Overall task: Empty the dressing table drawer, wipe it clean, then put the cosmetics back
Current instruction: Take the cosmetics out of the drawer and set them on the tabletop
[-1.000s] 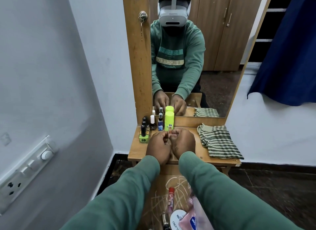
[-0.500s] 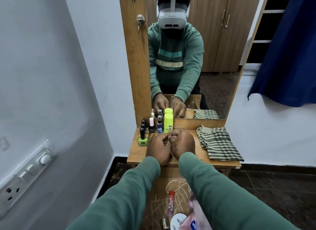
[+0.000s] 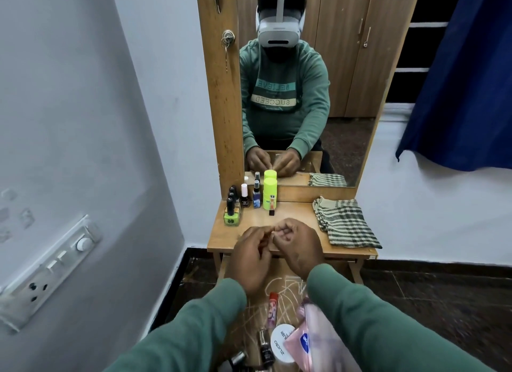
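Note:
A small lipstick (image 3: pixel 272 205) with a black base stands alone on the wooden dressing table (image 3: pixel 293 214), in front of a neon green container (image 3: pixel 269 190). Left of it stand a blue spray bottle (image 3: pixel 256 196), a white-capped bottle (image 3: pixel 244 196), black-capped bottles (image 3: pixel 232 194) and a green nail polish (image 3: pixel 231 218). My left hand (image 3: pixel 253 258) and right hand (image 3: pixel 299 247) hover side by side over the table's front edge, fingers loosely curled with the tips meeting, holding nothing I can see. Below them the open drawer (image 3: pixel 288 286) holds a red-capped tube (image 3: pixel 273 310), a white jar (image 3: pixel 282 342), a pink pouch (image 3: pixel 313 341) and dark bottles (image 3: pixel 264 346).
A folded green-striped cloth (image 3: pixel 346 223) lies on the table's right side. The mirror (image 3: pixel 304 94) rises behind the bottles. A wall with a switchboard (image 3: pixel 50 269) runs close on the left, and a blue curtain (image 3: pixel 465 67) hangs at the right.
Both hands let go of the small lipstick, which now stands by the neon green container, and they drew back toward the table's front edge.

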